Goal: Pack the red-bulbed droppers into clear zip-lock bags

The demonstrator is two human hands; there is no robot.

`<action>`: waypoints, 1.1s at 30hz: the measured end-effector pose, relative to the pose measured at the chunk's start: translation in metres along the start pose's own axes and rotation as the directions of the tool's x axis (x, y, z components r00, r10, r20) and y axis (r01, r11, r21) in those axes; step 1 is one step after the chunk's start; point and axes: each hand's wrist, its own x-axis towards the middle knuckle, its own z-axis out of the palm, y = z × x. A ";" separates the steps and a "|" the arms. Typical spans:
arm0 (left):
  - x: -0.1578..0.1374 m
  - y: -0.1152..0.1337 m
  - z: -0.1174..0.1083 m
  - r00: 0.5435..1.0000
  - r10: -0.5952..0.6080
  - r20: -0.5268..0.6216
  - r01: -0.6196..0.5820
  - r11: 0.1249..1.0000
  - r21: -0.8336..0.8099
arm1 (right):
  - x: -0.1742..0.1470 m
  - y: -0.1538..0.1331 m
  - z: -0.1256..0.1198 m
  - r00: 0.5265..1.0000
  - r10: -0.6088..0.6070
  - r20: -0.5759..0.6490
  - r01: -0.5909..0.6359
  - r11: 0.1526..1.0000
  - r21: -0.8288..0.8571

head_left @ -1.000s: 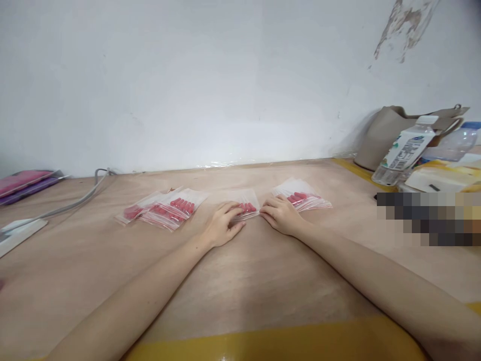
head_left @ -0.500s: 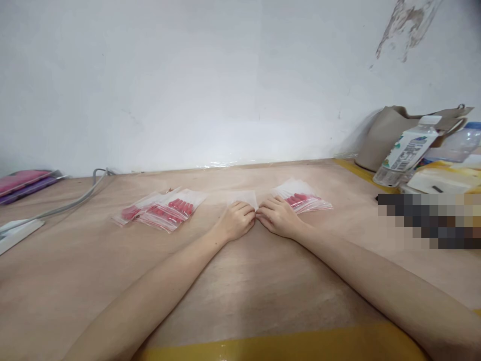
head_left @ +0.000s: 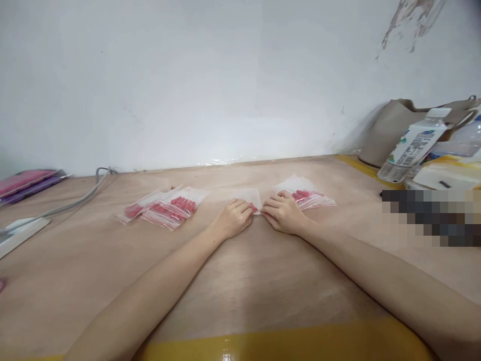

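Observation:
Between my two hands lies a small clear zip bag (head_left: pixel 246 194) with something red inside, its near edge toward me. The fingers of my left hand (head_left: pixel 236 218) are closed on that near edge at its left part. My right hand (head_left: pixel 281 212) pinches the same edge at the right corner. Much of the bag's red content is hidden behind my fingers. Just past my right hand is a pile of zip bags (head_left: pixel 313 199) holding red capsule-shaped pieces. Left of my left hand lies another pile of such filled bags (head_left: pixel 173 210), overlapping one another.
Pink and purple packets (head_left: pixel 30 183) lie at the far left, near a grey cable (head_left: pixel 84 198) and a white flat object (head_left: pixel 28 233). At the right stand a beige bag (head_left: pixel 387 128) and a plastic bottle (head_left: pixel 413 145). A white wall (head_left: pixel 188 90) bounds the table behind.
My hands have moved slightly apart along the bag's near edge, and a bit of red now shows between them. The view has shifted slightly.

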 end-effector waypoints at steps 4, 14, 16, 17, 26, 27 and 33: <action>-0.008 -0.005 -0.011 1.000 0.009 0.005 -0.009 1.000 0.017 | -0.002 0.002 0.000 1.000 0.023 -0.008 -0.023 1.000 0.015; -0.032 -0.016 -0.035 1.000 -0.012 0.023 0.010 0.997 0.077 | -0.002 0.002 -0.002 0.999 0.026 -0.023 -0.025 0.999 0.032; -0.034 -0.016 -0.037 0.999 -0.021 0.037 0.018 0.996 0.091 | -0.001 0.001 -0.002 0.999 0.023 -0.023 -0.022 0.999 0.036; -0.035 -0.016 -0.037 0.999 -0.027 0.046 0.022 0.995 0.098 | -0.001 0.001 -0.002 0.999 0.023 -0.022 -0.022 0.999 0.037; -0.041 -0.018 -0.034 0.987 -0.076 0.139 0.057 0.988 0.142 | -0.002 0.001 -0.004 0.999 0.047 0.008 -0.047 0.997 0.054; -0.042 -0.018 -0.033 0.986 -0.079 0.144 0.060 0.989 0.137 | -0.002 0.001 -0.005 0.998 0.054 0.009 -0.055 0.997 0.059; -0.039 -0.013 -0.036 0.984 -0.108 0.140 0.100 0.993 0.069 | 0.004 -0.004 0.002 0.994 0.090 0.054 -0.097 0.986 0.136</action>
